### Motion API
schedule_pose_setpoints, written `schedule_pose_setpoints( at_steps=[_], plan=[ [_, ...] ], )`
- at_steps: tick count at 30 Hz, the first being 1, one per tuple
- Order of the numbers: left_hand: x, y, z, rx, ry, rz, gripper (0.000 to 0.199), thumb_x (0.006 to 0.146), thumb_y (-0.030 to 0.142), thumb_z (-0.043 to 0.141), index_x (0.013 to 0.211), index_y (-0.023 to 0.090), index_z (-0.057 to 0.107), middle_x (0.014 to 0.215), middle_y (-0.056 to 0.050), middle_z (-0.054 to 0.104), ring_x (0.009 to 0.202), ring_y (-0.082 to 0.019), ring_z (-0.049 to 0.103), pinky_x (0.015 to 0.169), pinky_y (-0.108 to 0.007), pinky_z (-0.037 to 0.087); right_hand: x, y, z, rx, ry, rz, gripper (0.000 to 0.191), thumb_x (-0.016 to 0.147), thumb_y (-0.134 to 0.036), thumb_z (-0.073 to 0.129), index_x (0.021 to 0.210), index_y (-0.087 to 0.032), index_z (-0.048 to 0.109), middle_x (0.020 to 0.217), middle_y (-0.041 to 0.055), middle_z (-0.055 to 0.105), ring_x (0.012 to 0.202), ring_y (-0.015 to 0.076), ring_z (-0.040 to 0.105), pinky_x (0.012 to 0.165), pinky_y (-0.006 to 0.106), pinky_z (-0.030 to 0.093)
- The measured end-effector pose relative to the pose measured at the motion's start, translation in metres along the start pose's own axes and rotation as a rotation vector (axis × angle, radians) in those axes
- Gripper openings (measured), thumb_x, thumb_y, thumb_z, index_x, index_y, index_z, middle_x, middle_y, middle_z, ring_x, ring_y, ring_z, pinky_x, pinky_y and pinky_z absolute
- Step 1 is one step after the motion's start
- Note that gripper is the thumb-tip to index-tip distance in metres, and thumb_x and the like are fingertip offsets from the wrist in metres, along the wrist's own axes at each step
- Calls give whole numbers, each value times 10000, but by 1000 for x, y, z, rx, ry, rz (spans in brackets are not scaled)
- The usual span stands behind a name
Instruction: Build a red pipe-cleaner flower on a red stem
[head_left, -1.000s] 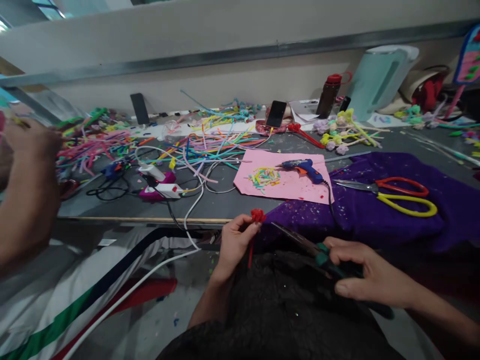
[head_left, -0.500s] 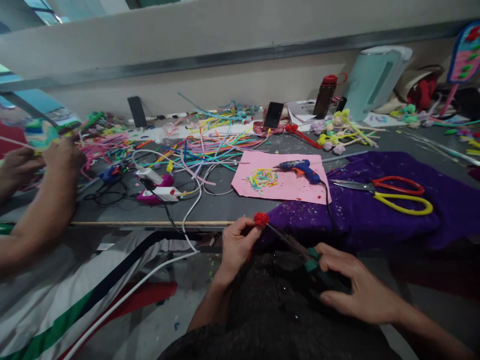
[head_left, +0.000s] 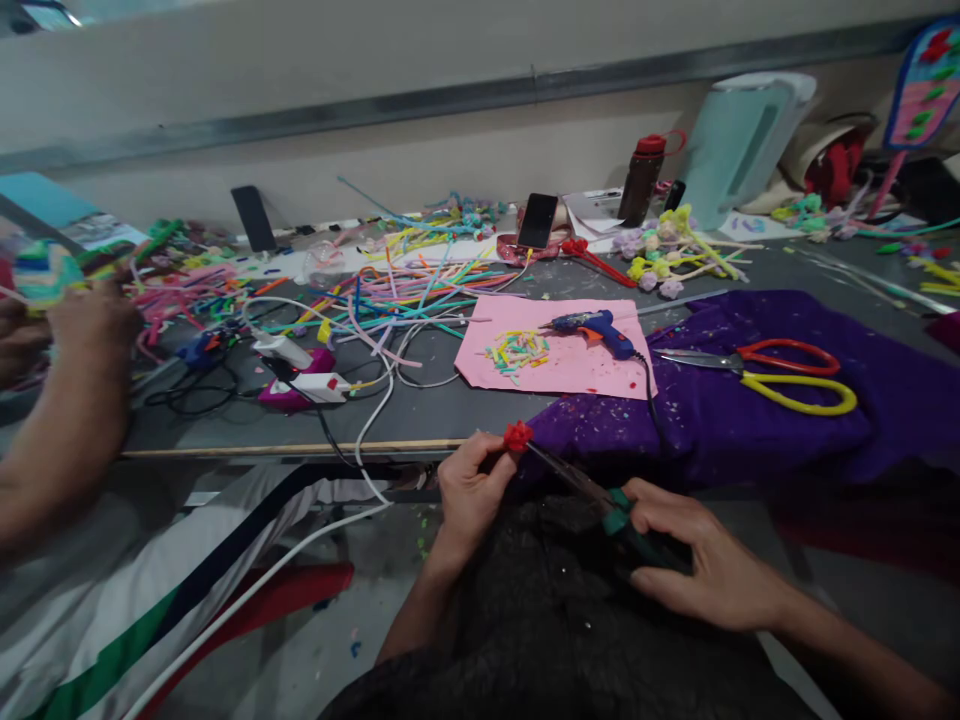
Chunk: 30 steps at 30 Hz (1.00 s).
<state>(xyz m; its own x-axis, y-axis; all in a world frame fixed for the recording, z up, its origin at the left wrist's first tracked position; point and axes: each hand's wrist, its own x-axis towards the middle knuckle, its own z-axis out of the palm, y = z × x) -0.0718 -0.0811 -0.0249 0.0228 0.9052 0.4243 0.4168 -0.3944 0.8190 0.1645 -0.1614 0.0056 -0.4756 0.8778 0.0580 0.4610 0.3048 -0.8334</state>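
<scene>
Between its thumb and fingers, my left hand (head_left: 472,490) pinches a small red fuzzy flower (head_left: 517,436) at the table's front edge. My right hand (head_left: 697,555) is wrapped round the dark green handles of long-nosed pliers (head_left: 574,478), whose tips reach the flower's right side. Past my hands, a pink sheet (head_left: 487,315) bears a blue glue gun (head_left: 600,330) and a pile of short pastel pieces (head_left: 517,352). Scissors with red and yellow handles (head_left: 795,378) rest on purple cloth (head_left: 757,440).
At the left, another person's arm (head_left: 82,400) reaches over the table. A white cable (head_left: 300,560) hangs over the front edge from the power strip (head_left: 307,388). Colourful stems (head_left: 427,285), a phone (head_left: 538,220), bottle (head_left: 643,180) and kettle (head_left: 739,150) stand or lie farther back.
The view has shifted slightly, so most things appear a little further left and higher. The red flower is turned differently at the pliers' tips. Both my hands keep their holds.
</scene>
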Motion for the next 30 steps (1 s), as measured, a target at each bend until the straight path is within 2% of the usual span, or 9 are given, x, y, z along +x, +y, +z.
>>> schedule_pose_setpoints(
  at_steps=[12,19,24,30],
  plan=[
    [-5,-2,3,113,-30,-22,81,737,243,597,756,199,663,735,-11,675,653,-129,574,687,-261,438,1,10,5,-5,10,-4,148,680,-153,578,707,-192,437,781,3,461,721,156,479,634,285,398],
    [-4,0,1,133,-45,22,88,746,245,582,743,193,653,680,2,639,603,-112,540,632,-228,412,-2,7,4,8,21,-12,156,678,-157,581,696,-191,429,777,-2,459,710,146,474,622,275,393],
    [-2,3,0,78,-107,-49,106,745,250,579,686,178,631,623,21,592,563,-98,500,578,-210,377,-1,6,5,-43,26,3,167,675,-145,581,691,-190,421,780,0,463,711,145,479,623,277,399],
    [-2,3,0,-71,-147,-188,114,709,265,604,659,164,623,632,16,584,588,-107,486,586,-214,372,0,3,4,-102,27,23,159,675,-161,593,687,-186,436,803,10,486,720,149,496,638,285,415]
  ],
)
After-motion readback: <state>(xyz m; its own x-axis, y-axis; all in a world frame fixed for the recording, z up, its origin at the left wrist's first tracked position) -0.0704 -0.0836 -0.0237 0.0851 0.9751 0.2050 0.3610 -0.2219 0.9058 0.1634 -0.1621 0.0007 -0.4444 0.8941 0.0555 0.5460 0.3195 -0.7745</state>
